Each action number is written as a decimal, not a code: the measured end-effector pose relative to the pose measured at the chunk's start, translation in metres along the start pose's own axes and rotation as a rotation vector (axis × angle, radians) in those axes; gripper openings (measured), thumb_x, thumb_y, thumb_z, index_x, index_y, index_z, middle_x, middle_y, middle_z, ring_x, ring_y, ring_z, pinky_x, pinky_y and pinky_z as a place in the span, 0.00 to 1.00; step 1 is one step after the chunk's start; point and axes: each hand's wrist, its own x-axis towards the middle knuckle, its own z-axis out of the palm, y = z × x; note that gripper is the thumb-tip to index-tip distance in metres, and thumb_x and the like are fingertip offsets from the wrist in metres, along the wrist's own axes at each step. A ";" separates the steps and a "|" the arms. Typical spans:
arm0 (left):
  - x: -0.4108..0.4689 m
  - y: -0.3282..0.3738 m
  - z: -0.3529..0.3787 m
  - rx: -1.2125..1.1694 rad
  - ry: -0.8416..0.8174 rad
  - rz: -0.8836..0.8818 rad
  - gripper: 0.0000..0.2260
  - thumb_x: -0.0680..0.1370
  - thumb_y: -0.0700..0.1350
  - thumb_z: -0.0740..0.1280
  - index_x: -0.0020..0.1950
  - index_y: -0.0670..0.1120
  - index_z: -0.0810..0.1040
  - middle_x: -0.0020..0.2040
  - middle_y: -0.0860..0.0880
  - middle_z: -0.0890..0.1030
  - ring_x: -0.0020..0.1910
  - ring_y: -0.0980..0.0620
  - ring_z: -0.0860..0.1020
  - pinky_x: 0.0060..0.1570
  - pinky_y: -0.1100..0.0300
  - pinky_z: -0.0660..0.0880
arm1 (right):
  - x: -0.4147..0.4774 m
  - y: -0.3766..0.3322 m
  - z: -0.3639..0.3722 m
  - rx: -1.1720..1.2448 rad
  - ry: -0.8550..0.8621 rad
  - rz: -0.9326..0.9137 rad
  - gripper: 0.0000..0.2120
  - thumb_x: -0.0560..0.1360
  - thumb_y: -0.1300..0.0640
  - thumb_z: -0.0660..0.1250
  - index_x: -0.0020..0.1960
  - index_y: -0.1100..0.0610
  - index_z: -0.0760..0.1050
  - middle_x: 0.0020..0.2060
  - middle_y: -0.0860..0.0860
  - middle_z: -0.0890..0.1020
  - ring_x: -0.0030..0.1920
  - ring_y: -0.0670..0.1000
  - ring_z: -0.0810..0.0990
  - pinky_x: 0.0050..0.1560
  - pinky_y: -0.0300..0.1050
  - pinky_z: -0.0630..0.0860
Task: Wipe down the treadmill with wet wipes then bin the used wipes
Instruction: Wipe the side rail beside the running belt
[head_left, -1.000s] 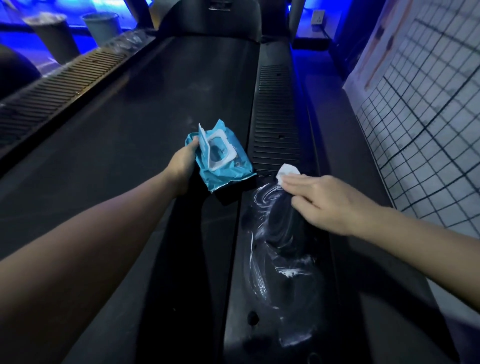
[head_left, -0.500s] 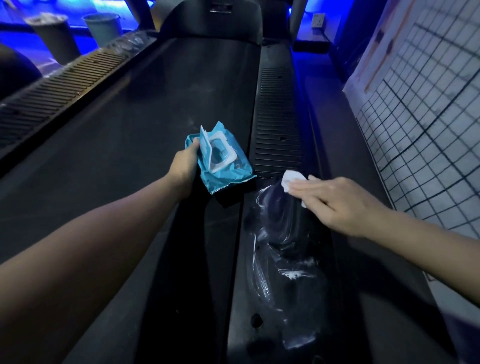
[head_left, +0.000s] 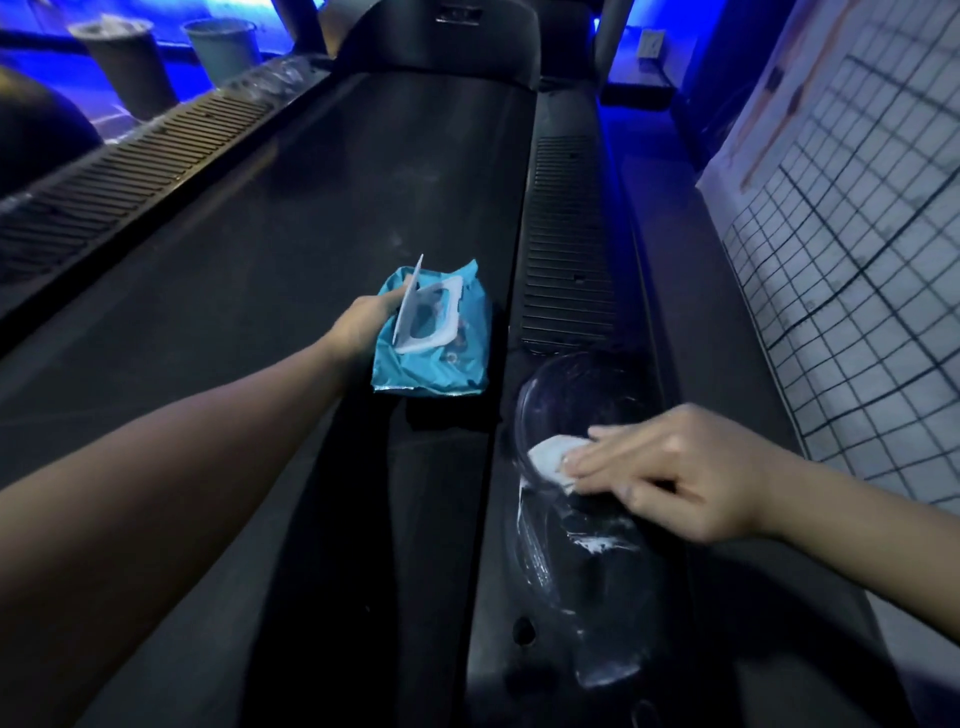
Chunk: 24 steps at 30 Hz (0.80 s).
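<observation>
Beyond the far left corner of the treadmill, two round bins (head_left: 124, 67) stand side by side in blue light. The treadmill's ribbed left side rail (head_left: 130, 171) runs along the left edge, and the dark belt (head_left: 311, 208) fills the middle up to the motor hood (head_left: 441, 41) at the far end.

Over the belt, close to its right edge, the left hand (head_left: 358, 327) grips a blue pack of wet wipes (head_left: 431, 343) by the pack's left side, fingers curled round it. The pack's white lid flap (head_left: 410, 306) stands open. A shadow lies under the pack; whether it touches the belt cannot be told.

Just right of the pack runs the right side rail (head_left: 571, 234), ribbed on its far part and smooth on its near part. On the smooth part, wet streaks and white smears (head_left: 571, 519) shine in loops. A white wet wipe (head_left: 550, 454) lies bunched on this wet patch, and the right hand (head_left: 670, 478) presses it down with its fingers (head_left: 613, 452) laid out nearly straight on top of it; only the wipe's left end shows past the fingertips.

Past the right edge of the treadmill is a strip of dark floor, then a white tiled wall (head_left: 857, 260).
</observation>
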 end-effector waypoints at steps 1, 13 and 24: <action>0.001 0.000 0.000 0.030 -0.004 0.000 0.13 0.82 0.50 0.69 0.48 0.41 0.85 0.44 0.44 0.87 0.38 0.49 0.85 0.41 0.57 0.83 | -0.001 0.009 -0.003 -0.077 0.039 0.038 0.18 0.79 0.53 0.58 0.58 0.52 0.85 0.61 0.42 0.81 0.65 0.42 0.78 0.68 0.45 0.75; -0.006 -0.012 -0.003 0.086 0.056 0.066 0.23 0.82 0.56 0.69 0.55 0.34 0.84 0.51 0.38 0.86 0.43 0.45 0.86 0.46 0.53 0.83 | 0.034 -0.014 0.011 0.211 -0.082 0.157 0.21 0.79 0.46 0.56 0.60 0.50 0.84 0.61 0.44 0.83 0.66 0.39 0.77 0.72 0.42 0.69; -0.004 -0.012 -0.014 0.263 -0.040 0.040 0.24 0.81 0.57 0.70 0.53 0.34 0.84 0.41 0.43 0.85 0.31 0.51 0.84 0.30 0.62 0.79 | 0.054 0.012 0.005 0.013 0.019 0.362 0.26 0.80 0.44 0.49 0.68 0.52 0.76 0.68 0.47 0.77 0.71 0.50 0.74 0.76 0.43 0.63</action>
